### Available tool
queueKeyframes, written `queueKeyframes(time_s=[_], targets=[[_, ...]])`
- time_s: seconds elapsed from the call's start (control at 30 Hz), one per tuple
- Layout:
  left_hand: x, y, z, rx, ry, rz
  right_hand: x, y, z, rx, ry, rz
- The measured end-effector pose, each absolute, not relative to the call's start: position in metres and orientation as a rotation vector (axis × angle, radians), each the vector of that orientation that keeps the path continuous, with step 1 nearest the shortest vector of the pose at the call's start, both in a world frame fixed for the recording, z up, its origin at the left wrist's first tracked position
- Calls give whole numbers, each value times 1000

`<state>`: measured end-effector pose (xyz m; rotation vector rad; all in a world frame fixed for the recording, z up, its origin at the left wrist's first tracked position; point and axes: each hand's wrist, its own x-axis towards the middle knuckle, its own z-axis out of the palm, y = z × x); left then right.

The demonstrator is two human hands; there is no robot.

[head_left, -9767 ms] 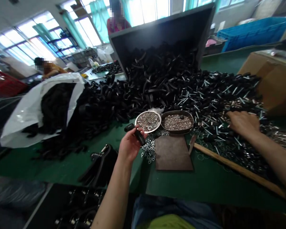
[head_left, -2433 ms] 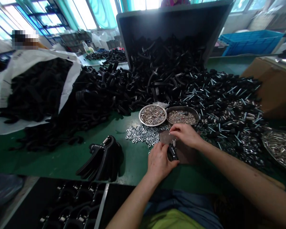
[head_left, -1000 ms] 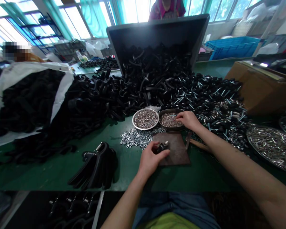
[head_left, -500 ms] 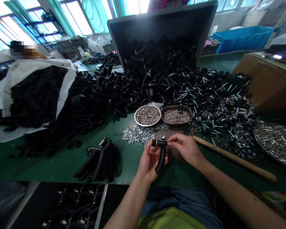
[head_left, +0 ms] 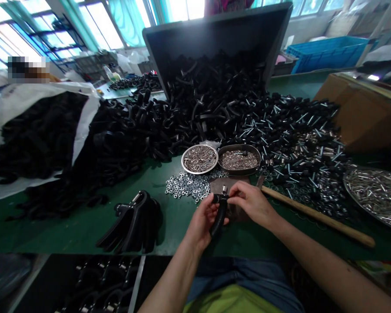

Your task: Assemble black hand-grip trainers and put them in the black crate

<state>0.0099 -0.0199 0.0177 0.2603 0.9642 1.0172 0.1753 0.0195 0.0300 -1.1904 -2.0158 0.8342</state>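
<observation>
Left hand (head_left: pixel 202 224): grip wrapped round black curved handle (head_left: pixel 219 219), lower centre of frame. Right hand (head_left: pixel 252 204): fingertips at its head, can't tell whether pinching anything. Handle looks light, stiff, maybe slick, not fragile; best held by curved arm, off metal fitting (head_left: pixel 224 189) on top. Brown pad (head_left: pixel 216 185) behind, on bench (head_left: pixel 179 232).

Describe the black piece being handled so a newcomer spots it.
From the grey bin at the back, come forward to the brown plate on the green table. There the left hand holds the curved black piece, the right hand at its upper end. Silver metal tops it, and unlike the black parts heaped behind, it is in hand.
</observation>
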Motion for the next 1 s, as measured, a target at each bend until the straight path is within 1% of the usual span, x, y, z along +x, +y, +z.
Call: queueKeyframes(time_s=[0.07,0.17,0.23,0.33,0.4,0.53,0.63,0.77,0.87,0.93,1.0], targets=[[7,-17,16,531,1036,979,183,25,24,-1117,-2191,648],[4,-10,13,1087,1215,888,193,35,11,-960,-2525,191],[4,-8,11,1504,1374,800,196,39,4,-887,-2655,-15],[7,-10,7,2041,1477,635,200,37,1,-872,-2736,-122],[8,-15,5,2239,1476,552,208,32,5,-962,-2732,-153],[9,-23,-1,2269,1543,534,246,15,13,-1450,-2548,-223],[10,-24,-4,2188,1616,576,284,4,4,-1791,-2432,-270],[11,-23,-4,2171,1634,560,308,-2,-14,-1936,-2407,-355],[11,-21,-1,2173,1639,537,299,-4,-5,-1986,-2383,-425],[11,-21,-1,2176,1641,530,285,-8,14,-2025,-2329,-289],[11,-20,-1,2182,1645,528,270,-15,36,-1946,-2224,-43]])
